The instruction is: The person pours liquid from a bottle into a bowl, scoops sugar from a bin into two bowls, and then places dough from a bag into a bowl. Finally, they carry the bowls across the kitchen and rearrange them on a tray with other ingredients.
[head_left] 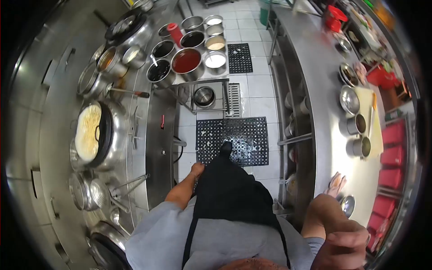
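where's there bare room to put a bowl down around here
The right-hand steel counter is bare between its aisle edge and the large metal bowl; another patch lies between the nearest metal cup and small bowl. Crowded: the sauce pots, packed together, and the pan-filled left side.

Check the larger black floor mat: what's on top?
A black shoe is on the mat. The black apron covers part of its near edge; anything there is hidden, as is the floor under the solid rubber.

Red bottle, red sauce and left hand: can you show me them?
Red bottle (pixel 174 34): head view, on its side.
Red sauce (pixel 187 61): head view, middle of its surface.
Left hand (pixel 197 169): head view, its middle.
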A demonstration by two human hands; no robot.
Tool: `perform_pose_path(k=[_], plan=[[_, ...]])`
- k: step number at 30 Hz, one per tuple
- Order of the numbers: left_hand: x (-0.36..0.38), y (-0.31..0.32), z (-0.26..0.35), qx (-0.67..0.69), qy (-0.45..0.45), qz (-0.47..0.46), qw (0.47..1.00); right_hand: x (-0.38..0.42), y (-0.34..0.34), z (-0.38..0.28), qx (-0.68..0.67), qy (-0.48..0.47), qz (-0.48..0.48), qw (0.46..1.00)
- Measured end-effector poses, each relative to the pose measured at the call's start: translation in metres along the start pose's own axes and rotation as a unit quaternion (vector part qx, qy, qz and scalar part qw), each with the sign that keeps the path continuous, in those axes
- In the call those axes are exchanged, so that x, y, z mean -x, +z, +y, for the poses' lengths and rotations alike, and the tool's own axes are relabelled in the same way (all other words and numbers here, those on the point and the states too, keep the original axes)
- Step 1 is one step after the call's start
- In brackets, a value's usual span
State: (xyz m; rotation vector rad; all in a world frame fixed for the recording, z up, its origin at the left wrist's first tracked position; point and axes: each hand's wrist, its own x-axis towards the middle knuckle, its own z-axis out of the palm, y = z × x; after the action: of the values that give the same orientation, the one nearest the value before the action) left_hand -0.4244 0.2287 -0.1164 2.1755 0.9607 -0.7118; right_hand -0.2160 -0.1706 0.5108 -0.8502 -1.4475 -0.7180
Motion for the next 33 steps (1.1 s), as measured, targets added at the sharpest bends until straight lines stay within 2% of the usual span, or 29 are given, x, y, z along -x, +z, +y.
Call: perform_pose_path(k=[2,4,5,8,9,11,13,16,17,22,25,27,28,30,31,33], plan=[[-0.004,-0.01,0.018,0.052,-0.028,0.02,0.998,-0.01,0.014,0.019,0.06,-0.044,0.014,0.997],[-0.014,-0.016,0.021,0.094,-0.049,0.004,0.994,-0.017,0.028,0.045,-0.018,-0.023,-0.002,1.0],[-0.02,-0.02,0.023,0.06,-0.049,-0.001,0.997,-0.02,0.032,0.055,-0.045,-0.008,-0.017,0.999],[-0.075,0.007,-0.02,-0.121,0.085,0.017,0.989,-0.04,0.059,0.084,-0.063,0.041,-0.068,0.995],[-0.065,-0.009,-0.004,-0.025,0.014,0.021,0.999,-0.044,0.066,0.095,-0.069,0.046,-0.081,0.993],[-0.072,-0.017,-0.004,0.01,0.017,0.026,0.999,-0.047,0.076,0.127,-0.128,0.0,-0.099,0.987],[-0.065,-0.031,0.007,0.082,-0.017,0.042,0.996,-0.041,0.076,0.11,0.05,0.197,-0.091,0.975],[-0.068,-0.063,0.026,0.081,-0.051,-0.028,0.995,-0.013,0.091,0.161,0.081,0.31,-0.073,0.945],[-0.073,-0.066,0.03,0.146,-0.112,-0.03,0.982,0.014,0.098,0.182,0.083,0.358,-0.059,0.928],[-0.126,-0.043,0.002,0.226,-0.122,-0.027,0.966,0.159,0.097,0.256,0.029,0.582,-0.06,0.81],[-0.125,-0.065,0.009,0.226,-0.111,-0.028,0.967,0.26,0.092,0.258,0.057,0.717,-0.031,0.694],[-0.109,-0.101,0.021,0.195,-0.102,-0.049,0.974,0.333,0.089,0.246,0.119,0.748,-0.067,0.649],[-0.107,-0.109,0.018,0.171,-0.076,-0.033,0.982,0.375,0.082,0.236,0.112,0.809,-0.07,0.574],[-0.124,-0.094,-0.005,0.118,-0.022,-0.003,0.993,0.416,0.084,0.213,0.171,0.84,-0.098,0.505],[-0.137,-0.084,-0.013,0.174,-0.095,-0.011,0.98,0.478,0.066,0.191,0.245,0.805,-0.168,0.513],[-0.131,-0.102,-0.012,0.162,-0.073,-0.022,0.984,0.56,0.033,0.142,0.41,0.634,-0.348,0.555]])
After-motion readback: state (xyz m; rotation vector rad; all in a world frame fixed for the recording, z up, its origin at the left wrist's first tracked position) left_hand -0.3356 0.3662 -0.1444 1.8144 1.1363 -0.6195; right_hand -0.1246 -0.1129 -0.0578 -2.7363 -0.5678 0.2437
